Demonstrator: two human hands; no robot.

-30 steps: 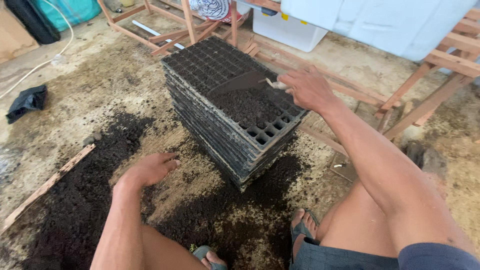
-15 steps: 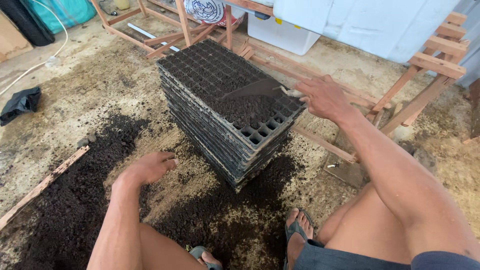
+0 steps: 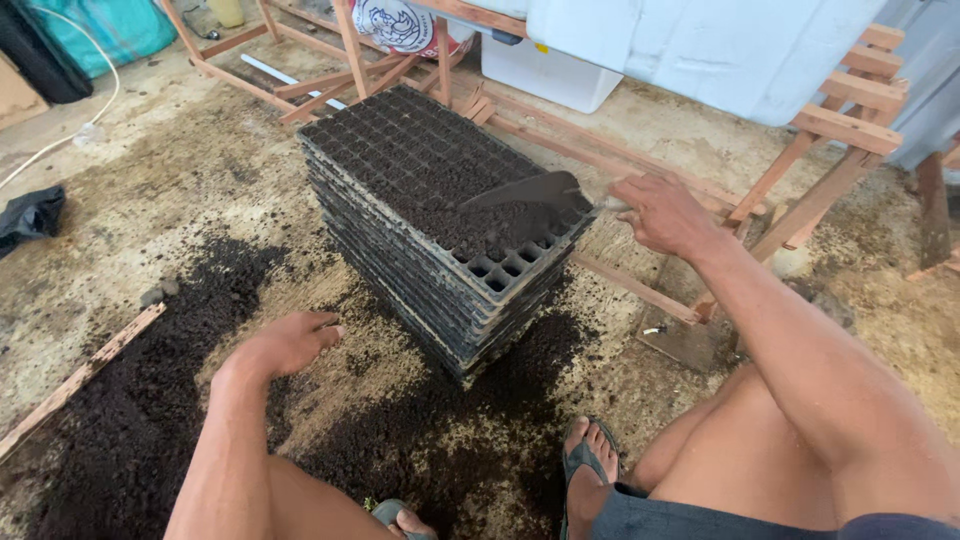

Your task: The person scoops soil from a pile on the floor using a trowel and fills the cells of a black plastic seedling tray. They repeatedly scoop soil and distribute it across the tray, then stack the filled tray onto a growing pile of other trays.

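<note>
A dark trowel (image 3: 535, 190) lies with its flat blade on the soil at the right-hand corner of the top seed tray (image 3: 440, 180), just right of the frame's centre. Its thin handle runs right into the right hand (image 3: 665, 215), whose grip is clenched around that handle; the blade sticks out to the left of the fingers, so the tool sits left of and slightly above the knuckles. The tray on top belongs to a tall stack of black seed trays (image 3: 440, 290) standing on the floor in the middle of the frame. Most of the top tray's cells are filled with dark soil; a few cells at the near right corner, just below the blade, show open and empty.

The left hand (image 3: 285, 345) is in the lower left, well apart from the trowel, resting palm down on the ground beside the stack with its fingers loosely curled and its grip released, holding nothing. Loose soil (image 3: 130, 420) spreads over the concrete floor (image 3: 180, 170) in the lower left and around the foot of the stack. A sandalled foot (image 3: 588, 455) shows at the lower centre. A wooden slat (image 3: 80, 375) lies at the left edge, a black cloth (image 3: 30, 215) further up, and a wooden frame (image 3: 820, 150) with a white box (image 3: 700, 45) fills the upper right.
</note>
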